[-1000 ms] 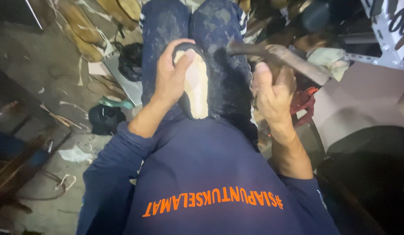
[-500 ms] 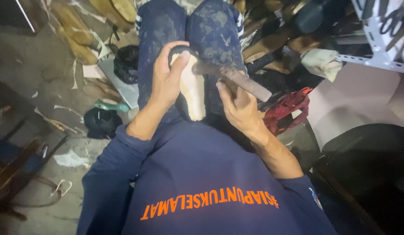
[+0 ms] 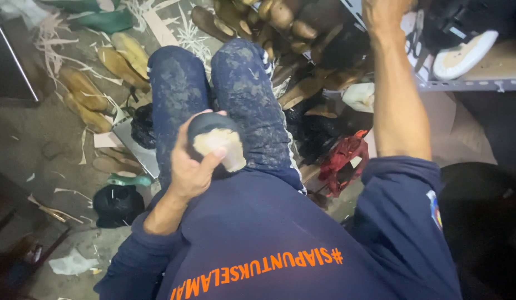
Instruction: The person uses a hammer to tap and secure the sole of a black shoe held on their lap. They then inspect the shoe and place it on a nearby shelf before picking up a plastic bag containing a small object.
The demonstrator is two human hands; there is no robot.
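left hand (image 3: 194, 169): shoe on its pale last (image 3: 218, 145) is gripped on lap | right hand (image 3: 383, 12): raised toward metal shelf (image 3: 469, 84), grip cut off by frame edge | wooden lasts (image 3: 97, 83) scattered on floor

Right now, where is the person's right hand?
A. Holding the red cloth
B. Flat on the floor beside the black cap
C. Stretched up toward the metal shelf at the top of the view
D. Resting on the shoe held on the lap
C: the right hand is raised at the metal shelf, far from the shoe, which only the left hand holds on the lap.
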